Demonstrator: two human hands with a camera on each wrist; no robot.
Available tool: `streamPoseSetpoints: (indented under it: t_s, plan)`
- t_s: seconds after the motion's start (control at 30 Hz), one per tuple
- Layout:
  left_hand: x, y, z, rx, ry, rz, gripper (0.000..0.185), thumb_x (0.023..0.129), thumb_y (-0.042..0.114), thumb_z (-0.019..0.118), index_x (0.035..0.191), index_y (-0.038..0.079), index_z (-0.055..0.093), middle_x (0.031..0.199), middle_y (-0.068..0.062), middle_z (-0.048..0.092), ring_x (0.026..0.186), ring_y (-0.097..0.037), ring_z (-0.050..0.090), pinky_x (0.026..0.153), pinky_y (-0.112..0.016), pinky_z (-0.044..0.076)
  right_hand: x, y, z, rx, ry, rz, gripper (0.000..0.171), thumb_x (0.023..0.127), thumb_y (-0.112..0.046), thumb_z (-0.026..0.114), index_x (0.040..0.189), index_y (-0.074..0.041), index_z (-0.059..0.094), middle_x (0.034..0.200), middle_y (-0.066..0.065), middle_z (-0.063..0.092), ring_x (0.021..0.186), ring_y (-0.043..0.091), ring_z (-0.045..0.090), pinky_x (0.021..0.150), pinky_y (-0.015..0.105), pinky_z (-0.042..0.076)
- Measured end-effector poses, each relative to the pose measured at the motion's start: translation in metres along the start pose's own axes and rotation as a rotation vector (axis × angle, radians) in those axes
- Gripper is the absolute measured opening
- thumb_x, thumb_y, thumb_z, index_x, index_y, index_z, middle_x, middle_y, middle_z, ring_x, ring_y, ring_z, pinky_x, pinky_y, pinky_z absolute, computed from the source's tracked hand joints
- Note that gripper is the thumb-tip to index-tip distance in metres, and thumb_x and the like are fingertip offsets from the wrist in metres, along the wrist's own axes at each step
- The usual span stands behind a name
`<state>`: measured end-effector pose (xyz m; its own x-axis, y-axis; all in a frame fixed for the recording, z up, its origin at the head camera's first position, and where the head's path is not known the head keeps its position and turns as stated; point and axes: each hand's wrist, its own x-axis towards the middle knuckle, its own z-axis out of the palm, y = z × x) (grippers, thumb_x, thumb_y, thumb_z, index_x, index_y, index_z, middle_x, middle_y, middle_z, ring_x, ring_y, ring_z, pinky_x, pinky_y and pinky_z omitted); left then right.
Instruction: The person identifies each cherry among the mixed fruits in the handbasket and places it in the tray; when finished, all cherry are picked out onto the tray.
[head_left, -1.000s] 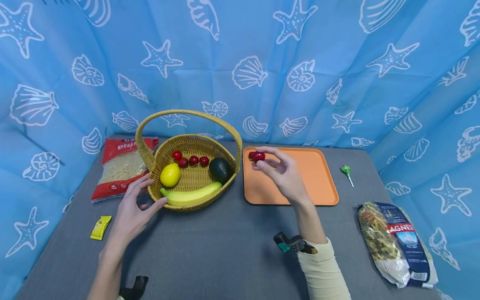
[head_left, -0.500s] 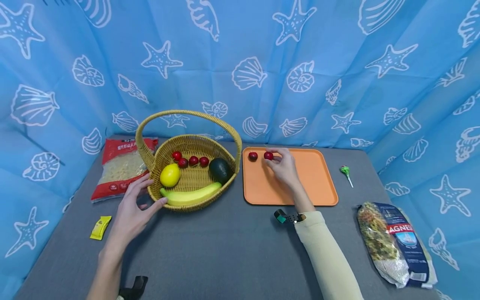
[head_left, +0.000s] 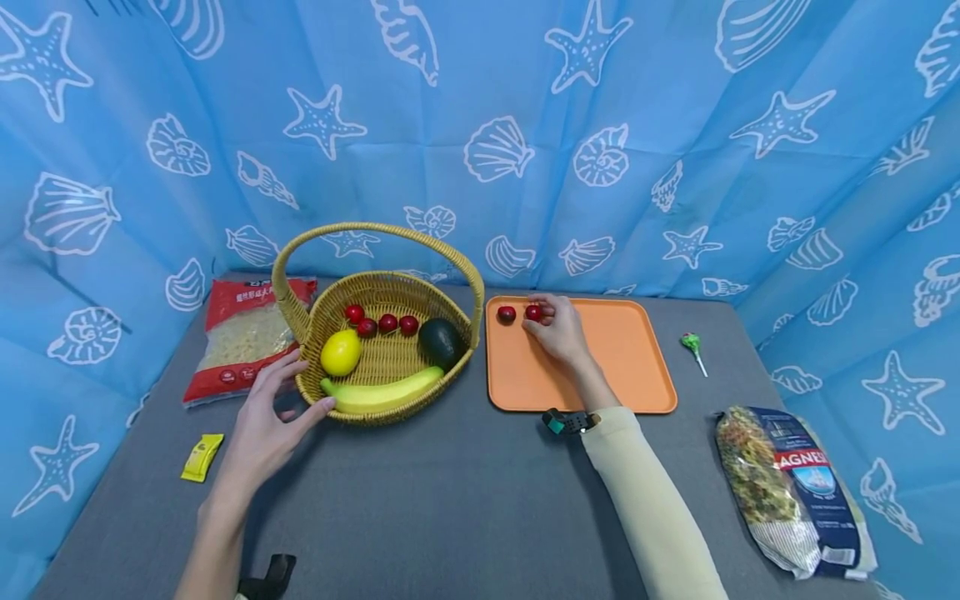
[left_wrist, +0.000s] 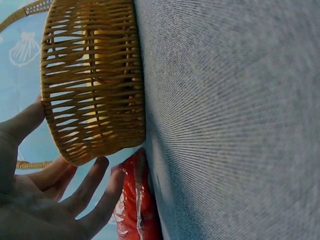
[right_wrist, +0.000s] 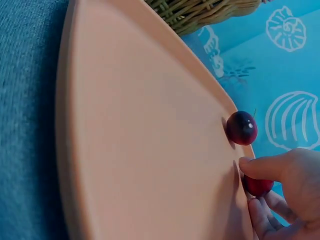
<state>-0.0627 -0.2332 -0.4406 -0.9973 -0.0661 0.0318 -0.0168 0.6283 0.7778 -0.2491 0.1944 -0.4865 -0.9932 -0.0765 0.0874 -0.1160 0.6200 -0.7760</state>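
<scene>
My right hand point(head_left: 561, 332) is low over the back left of the orange tray point(head_left: 622, 383), pinching a red cherry point(head_left: 533, 312) between thumb and fingers. In the right wrist view, the pinched cherry point(right_wrist: 259, 185) is partly hidden by the thumb, close to the tray's rim. Another dark red cherry point(head_left: 506, 315) lies on the tray just left of it. My left hand point(head_left: 266, 429) holds the near left edge of the wicker basket point(head_left: 390, 414), thumb at the rim and a finger on its side. In the basket are a lemon point(head_left: 341, 353), a banana point(head_left: 386, 390), an avocado point(head_left: 441, 342) and several cherries point(head_left: 387, 322).
Behind the left hand lies a red pasta bag point(head_left: 243, 337), and a small yellow packet point(head_left: 202, 457) is nearer the front. To the tray's right are a green lollipop point(head_left: 693, 346) and a blue pasta bag point(head_left: 795, 492). A blue curtain point(head_left: 480, 150) hangs behind the grey table point(head_left: 450, 508).
The right hand has lowered its two cherries to the tray. One has been let go there; the other stays pinched and has shifted slightly left. The left hand stays put.
</scene>
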Motion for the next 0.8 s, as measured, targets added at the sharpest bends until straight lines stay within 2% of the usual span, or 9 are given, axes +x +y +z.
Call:
streamPoseSetpoints:
  t_s: [0.23,0.4,0.57,0.67,0.8]
  plan:
    - [0.0,-0.001,0.0,-0.008,-0.005,-0.002,0.074,0.101,0.037,0.079,0.16,0.006,0.047,0.17,-0.024,0.037,0.141,-0.048,0.05,0.103,-0.071,0.059,-0.003,-0.002,-0.004,0.056,-0.015,-0.006,0.047,0.097,-0.002,0.078,0.142,0.0,0.065,0.144,0.029,0.055,0.129,0.047,0.065,0.111,0.058,0.06]
    - [0.0,-0.001,0.0,-0.006,-0.002,0.006,0.075,0.101,0.036,0.08,0.16,0.005,0.047,0.17,-0.024,0.037,0.14,-0.048,0.051,0.103,-0.07,0.059,-0.013,-0.007,-0.01,0.123,0.02,0.006,0.046,0.099,-0.006,0.078,0.143,-0.005,0.065,0.147,0.025,0.055,0.129,0.046,0.066,0.111,0.059,0.059]
    - [0.001,-0.002,0.0,-0.007,-0.008,0.001,0.074,0.101,0.037,0.079,0.16,0.006,0.047,0.17,-0.024,0.037,0.141,-0.048,0.05,0.102,-0.07,0.059,-0.028,-0.019,-0.017,0.222,0.04,-0.051,0.046,0.1,-0.004,0.077,0.144,-0.005,0.065,0.15,0.025,0.058,0.132,0.049,0.063,0.113,0.058,0.058]
    - [0.001,-0.002,0.0,-0.007,-0.009,-0.001,0.074,0.101,0.037,0.079,0.16,0.005,0.047,0.17,-0.024,0.036,0.14,-0.047,0.05,0.103,-0.07,0.059,-0.04,-0.032,-0.02,0.289,0.042,-0.099,0.047,0.099,-0.001,0.076,0.144,-0.002,0.064,0.149,0.027,0.06,0.132,0.049,0.063,0.11,0.045,0.062]
    - [0.001,-0.002,-0.001,-0.009,-0.008,-0.003,0.075,0.101,0.037,0.079,0.16,0.005,0.047,0.17,-0.024,0.037,0.14,-0.047,0.05,0.103,-0.07,0.059,-0.059,-0.056,-0.026,0.372,0.05,-0.165,0.046,0.098,0.001,0.077,0.142,0.001,0.065,0.145,0.022,0.065,0.126,0.033,0.068,0.101,0.019,0.061]
